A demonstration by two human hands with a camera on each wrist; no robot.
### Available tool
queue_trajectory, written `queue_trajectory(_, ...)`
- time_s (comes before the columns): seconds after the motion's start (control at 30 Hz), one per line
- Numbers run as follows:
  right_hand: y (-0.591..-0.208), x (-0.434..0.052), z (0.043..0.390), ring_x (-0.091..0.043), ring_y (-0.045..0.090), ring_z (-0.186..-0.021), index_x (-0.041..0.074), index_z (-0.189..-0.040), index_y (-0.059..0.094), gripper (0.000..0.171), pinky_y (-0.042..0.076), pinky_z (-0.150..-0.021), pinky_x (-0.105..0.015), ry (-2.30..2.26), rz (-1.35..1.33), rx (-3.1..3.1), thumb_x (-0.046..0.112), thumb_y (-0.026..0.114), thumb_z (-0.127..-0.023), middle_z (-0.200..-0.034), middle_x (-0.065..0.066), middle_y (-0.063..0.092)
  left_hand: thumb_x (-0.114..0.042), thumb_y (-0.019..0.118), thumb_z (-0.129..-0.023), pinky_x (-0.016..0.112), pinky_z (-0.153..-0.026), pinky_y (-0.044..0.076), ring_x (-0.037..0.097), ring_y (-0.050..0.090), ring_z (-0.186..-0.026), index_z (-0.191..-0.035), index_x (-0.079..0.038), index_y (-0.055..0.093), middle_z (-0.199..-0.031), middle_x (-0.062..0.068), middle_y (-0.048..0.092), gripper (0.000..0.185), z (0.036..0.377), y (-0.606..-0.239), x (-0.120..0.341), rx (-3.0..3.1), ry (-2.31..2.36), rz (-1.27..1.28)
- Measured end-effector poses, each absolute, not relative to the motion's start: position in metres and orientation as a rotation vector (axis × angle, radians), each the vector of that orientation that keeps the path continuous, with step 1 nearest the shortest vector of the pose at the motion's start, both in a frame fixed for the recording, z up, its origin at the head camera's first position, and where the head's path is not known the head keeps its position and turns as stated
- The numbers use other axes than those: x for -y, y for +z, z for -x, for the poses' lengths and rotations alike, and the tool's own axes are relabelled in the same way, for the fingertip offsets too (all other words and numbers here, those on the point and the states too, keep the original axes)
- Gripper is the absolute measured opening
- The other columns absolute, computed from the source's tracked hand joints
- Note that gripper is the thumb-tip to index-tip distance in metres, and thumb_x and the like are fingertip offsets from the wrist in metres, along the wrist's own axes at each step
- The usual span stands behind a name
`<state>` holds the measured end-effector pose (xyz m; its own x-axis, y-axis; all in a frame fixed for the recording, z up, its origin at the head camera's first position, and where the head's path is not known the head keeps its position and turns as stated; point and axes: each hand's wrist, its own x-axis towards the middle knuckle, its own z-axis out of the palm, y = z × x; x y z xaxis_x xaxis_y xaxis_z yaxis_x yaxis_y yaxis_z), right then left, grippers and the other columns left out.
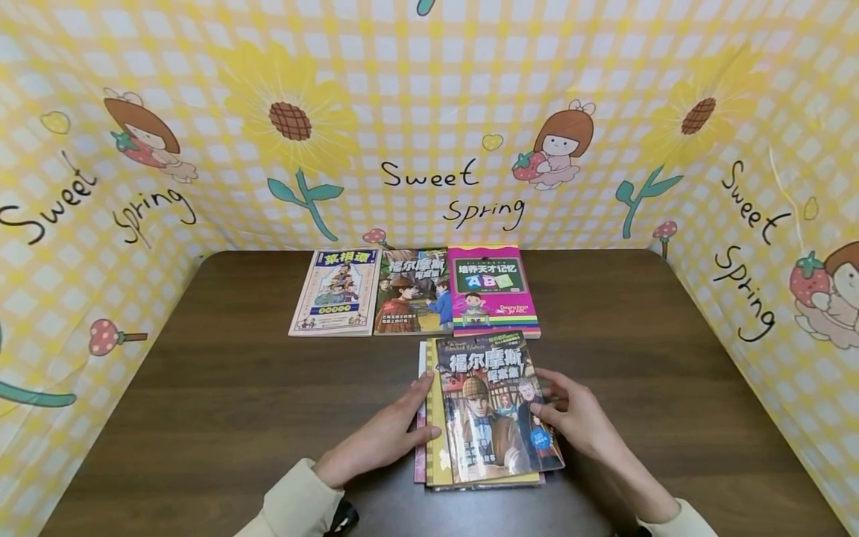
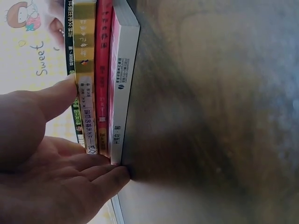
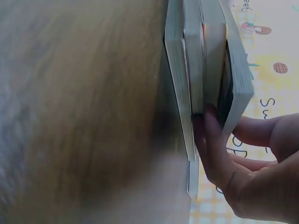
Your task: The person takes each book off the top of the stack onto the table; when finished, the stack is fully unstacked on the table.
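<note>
A stack of several books lies near the table's front. On top sits a dark comic-style book (image 1: 493, 418), askew over a yellow book (image 1: 436, 447). In the left wrist view, a red spine (image 2: 103, 65) and a thick white spine (image 2: 124, 70) show below the yellow one. My left hand (image 1: 379, 440) touches the spine side with extended fingers and thumb. At the opposite side, my right hand (image 1: 580, 414) pinches the top book, thumb on its cover and fingers beneath its page edge. The right wrist view shows a gap under that book's tilted edge.
Behind the stack, three books lie side by side: a white-covered one (image 1: 332, 294), a detective comic (image 1: 412, 294) and a pink ABC book (image 1: 495, 294). A yellow checked cloth (image 1: 416, 97) walls in the brown table (image 1: 235, 388) at the back and sides.
</note>
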<state>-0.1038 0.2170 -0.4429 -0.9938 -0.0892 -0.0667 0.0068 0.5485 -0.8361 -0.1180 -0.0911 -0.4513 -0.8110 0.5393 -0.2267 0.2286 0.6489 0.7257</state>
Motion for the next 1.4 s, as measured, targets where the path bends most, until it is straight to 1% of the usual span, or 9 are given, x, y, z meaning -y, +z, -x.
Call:
queue_trajectory(0.23,-0.441,-0.221,0.107,-0.037,0.065,-0.1,-0.001,-0.136,0.05,0.053,0.057,-0.076,-0.035,-1.487,0.04,-2.642,-0.002,0.068,-0.086,-0.108,-0.021,0.065,-0.039,0.056,-0.096,0.05,-0.114,0.02,0.032,0.017,-0.144,-0.156,-0.014,0.007,-0.161,0.008,0.007,0.081,0.117,-0.45,0.091,-2.432,1.028,-0.606)
queue_trajectory(0.57,-0.436,-0.222,0.112,-0.028,0.068,-0.09,-0.001,-0.138,0.048,0.055,0.057,-0.069,-0.03,-1.56,0.027,-2.562,-0.002,0.067,-0.086,-0.111,-0.024,0.064,-0.038,0.056,-0.097,0.049,-0.114,0.019,0.03,0.015,-0.145,-0.156,-0.013,0.007,-0.161,0.008,0.006,0.081,0.118,-0.45,0.093,-2.43,1.024,-0.605)
queue_trajectory(0.8,-0.415,-0.247,0.129,-0.017,0.064,-0.071,0.003,-0.138,0.049,0.055,0.05,-0.048,-0.028,-1.588,-0.012,-2.527,0.003,0.068,-0.087,-0.116,-0.025,0.063,-0.037,0.063,-0.093,0.048,-0.112,0.028,0.032,0.02,-0.143,-0.155,-0.011,0.017,-0.162,0.009,0.003,0.081,0.118,-0.451,0.098,-2.438,1.023,-0.657)
queue_trajectory(0.97,-0.395,-0.281,0.154,-0.014,0.065,-0.072,0.003,-0.144,0.041,0.058,0.055,-0.053,-0.032,-1.662,-0.059,-2.497,0.005,0.064,-0.09,-0.126,-0.028,0.057,-0.038,0.068,-0.089,0.046,-0.109,0.033,0.03,0.023,-0.142,-0.154,-0.012,0.024,-0.162,0.003,-0.003,0.082,0.115,-0.45,0.098,-2.445,0.992,-0.732)
queue_trajectory(1.03,-0.389,-0.296,0.169,-0.011,0.067,-0.075,0.003,-0.145,0.039,0.059,0.057,-0.057,-0.031,-1.705,-0.096,-2.498,0.007,0.064,-0.091,-0.121,-0.017,0.064,-0.039,0.069,-0.087,0.045,-0.108,0.034,0.03,0.025,-0.142,-0.154,-0.013,0.024,-0.162,0.001,-0.003,0.084,0.115,-0.449,0.097,-2.445,0.985,-0.749)
queue_trajectory(1.1,-0.385,-0.31,0.185,-0.006,0.067,-0.077,0.003,-0.145,0.038,0.059,0.055,-0.057,-0.027,-1.723,-0.13,-2.529,0.009,0.064,-0.093,-0.109,0.0,0.071,-0.04,0.069,-0.086,0.044,-0.108,0.035,0.029,0.027,-0.141,-0.154,-0.014,0.025,-0.162,-0.001,-0.003,0.085,0.115,-0.45,0.097,-2.444,0.972,-0.755)
queue_trajectory(1.2,-0.387,-0.329,0.211,0.0,0.065,-0.077,0.001,-0.145,0.039,0.057,0.051,-0.053,-0.023,-1.724,-0.194,-2.581,0.011,0.063,-0.094,-0.096,0.02,0.068,-0.041,0.069,-0.086,0.043,-0.107,0.037,0.029,0.029,-0.14,-0.154,-0.014,0.024,-0.162,-0.002,-0.005,0.086,0.115,-0.45,0.096,-2.431,0.951,-0.769)
queue_trajectory(1.3,-0.393,-0.342,0.234,0.002,0.061,-0.07,0.001,-0.145,0.039,0.053,0.044,-0.047,-0.023,-1.653,-0.265,-2.659,0.008,0.058,-0.096,-0.109,-0.001,0.07,-0.042,0.068,-0.086,0.042,-0.107,0.037,0.029,0.029,-0.14,-0.154,-0.013,0.023,-0.162,-0.001,-0.006,0.086,0.114,-0.451,0.096,-2.41,0.955,-0.786)
queue_trajectory(1.4,-0.401,-0.348,0.256,0.003,0.054,-0.057,0.002,-0.145,0.041,0.05,0.038,-0.042,-0.025,-1.559,-0.293,-2.732,0.004,0.055,-0.097,-0.129,-0.027,0.056,-0.041,0.068,-0.087,0.043,-0.106,0.038,0.031,0.03,-0.139,-0.154,-0.011,0.023,-0.162,0.001,-0.005,0.086,0.114,-0.451,0.097,-2.41,0.969,-0.796)
